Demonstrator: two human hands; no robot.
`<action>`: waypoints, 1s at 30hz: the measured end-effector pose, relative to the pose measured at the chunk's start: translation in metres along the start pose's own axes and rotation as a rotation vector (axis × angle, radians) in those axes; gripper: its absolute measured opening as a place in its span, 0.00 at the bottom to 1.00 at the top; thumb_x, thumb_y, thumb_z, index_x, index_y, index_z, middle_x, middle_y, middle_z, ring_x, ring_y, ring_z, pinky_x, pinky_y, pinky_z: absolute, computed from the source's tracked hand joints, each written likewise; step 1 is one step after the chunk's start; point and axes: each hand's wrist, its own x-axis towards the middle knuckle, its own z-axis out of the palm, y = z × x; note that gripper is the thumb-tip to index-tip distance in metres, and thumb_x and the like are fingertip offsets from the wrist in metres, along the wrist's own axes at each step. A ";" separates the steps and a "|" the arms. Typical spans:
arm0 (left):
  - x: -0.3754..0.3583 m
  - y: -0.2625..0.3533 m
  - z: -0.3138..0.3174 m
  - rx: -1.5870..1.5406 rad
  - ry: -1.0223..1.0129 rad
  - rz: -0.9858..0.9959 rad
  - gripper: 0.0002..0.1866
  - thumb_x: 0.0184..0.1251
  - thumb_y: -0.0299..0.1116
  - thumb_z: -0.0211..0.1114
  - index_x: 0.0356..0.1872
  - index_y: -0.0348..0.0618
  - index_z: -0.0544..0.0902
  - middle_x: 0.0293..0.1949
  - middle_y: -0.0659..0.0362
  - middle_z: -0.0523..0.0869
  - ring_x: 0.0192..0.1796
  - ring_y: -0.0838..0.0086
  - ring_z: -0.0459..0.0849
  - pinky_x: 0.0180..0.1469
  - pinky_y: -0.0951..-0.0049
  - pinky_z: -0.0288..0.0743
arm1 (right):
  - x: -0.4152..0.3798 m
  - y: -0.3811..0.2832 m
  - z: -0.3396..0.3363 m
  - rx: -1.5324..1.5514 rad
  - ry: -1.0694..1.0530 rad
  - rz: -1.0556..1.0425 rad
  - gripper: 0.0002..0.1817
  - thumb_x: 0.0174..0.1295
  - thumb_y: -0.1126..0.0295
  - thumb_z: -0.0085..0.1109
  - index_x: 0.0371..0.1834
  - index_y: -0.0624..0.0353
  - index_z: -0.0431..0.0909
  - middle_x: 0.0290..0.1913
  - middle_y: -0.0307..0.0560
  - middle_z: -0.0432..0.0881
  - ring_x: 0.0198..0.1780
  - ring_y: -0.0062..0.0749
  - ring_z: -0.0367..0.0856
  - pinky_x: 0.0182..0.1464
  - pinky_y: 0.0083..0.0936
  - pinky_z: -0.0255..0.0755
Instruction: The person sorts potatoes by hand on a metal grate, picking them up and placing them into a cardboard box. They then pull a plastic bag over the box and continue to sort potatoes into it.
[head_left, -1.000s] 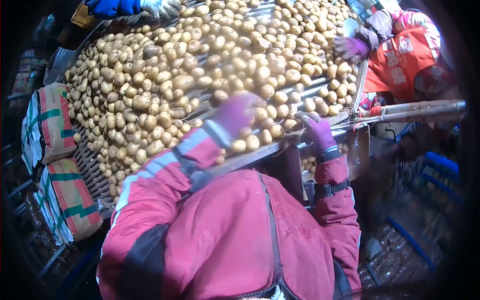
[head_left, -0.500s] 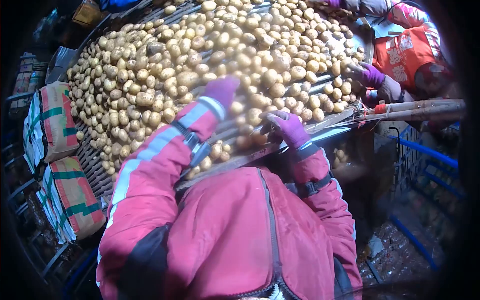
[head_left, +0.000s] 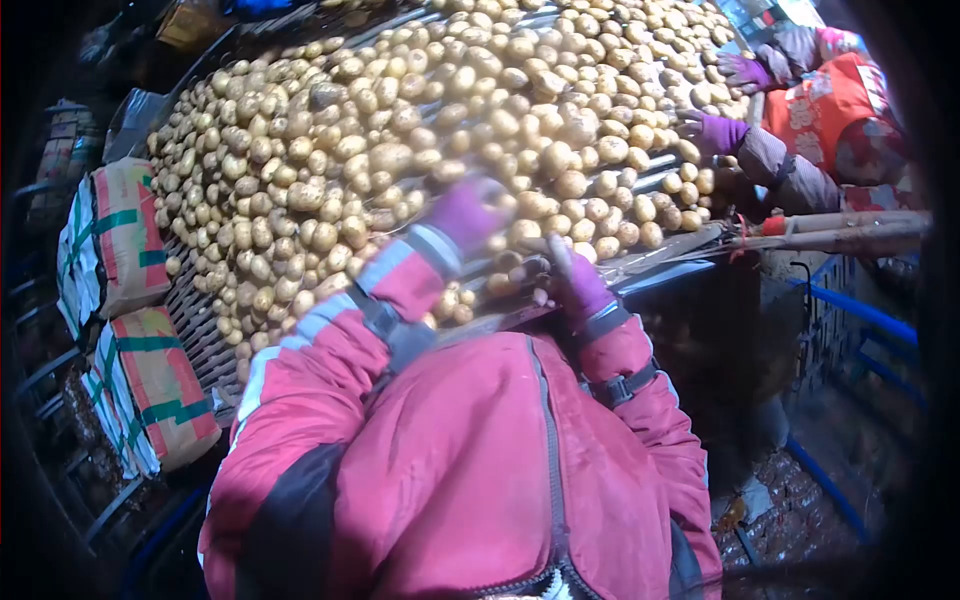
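Note:
A broad heap of potatoes [head_left: 300, 190] covers the slatted sorting table [head_left: 195, 315] in front of me. My left hand [head_left: 470, 212], in a purple glove, hovers over the near middle of the heap. Motion smears its fingers, so whether it holds a potato cannot be told. Close to the table's near edge is my right hand [head_left: 580, 280], also gloved in purple. Its fingers are bent and apart, beside a few potatoes at the edge, with no potato clearly gripped. Both my sleeves are pink, with dark straps.
At the right, a co-worker in a red apron [head_left: 815, 115] has gloved hands [head_left: 715, 132] at the heap. Taped cardboard cartons [head_left: 160, 385] stand at the left. Wooden poles [head_left: 840, 228] jut out at the right, above blue metal bars [head_left: 860, 310].
My left hand has moved slightly right and toward me. My right hand has lowered a little toward the edge. The co-worker's hands have shifted at the heap. The view has tilted slightly.

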 end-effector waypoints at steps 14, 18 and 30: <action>-0.050 -0.008 -0.064 0.368 -0.219 -0.064 0.20 0.67 0.41 0.64 0.59 0.50 0.83 0.52 0.45 0.86 0.53 0.50 0.85 0.57 0.55 0.78 | 0.020 0.036 0.007 0.615 -0.328 0.159 0.16 0.72 0.63 0.54 0.52 0.64 0.80 0.42 0.44 0.83 0.38 0.27 0.79 0.38 0.24 0.74; -0.008 -0.002 -0.029 0.364 0.011 0.159 0.23 0.67 0.41 0.64 0.61 0.45 0.81 0.54 0.44 0.85 0.57 0.51 0.83 0.62 0.55 0.76 | -0.016 -0.009 0.006 0.669 -0.197 0.249 0.16 0.70 0.63 0.57 0.51 0.65 0.79 0.39 0.42 0.81 0.39 0.28 0.79 0.39 0.25 0.75; 0.080 -0.032 0.025 0.487 -0.020 0.283 0.28 0.57 0.37 0.68 0.61 0.43 0.78 0.57 0.44 0.81 0.60 0.50 0.79 0.62 0.56 0.75 | -0.071 0.040 -0.026 0.572 -0.004 0.094 0.22 0.71 0.63 0.53 0.61 0.67 0.78 0.36 0.46 0.87 0.28 0.19 0.78 0.23 0.12 0.66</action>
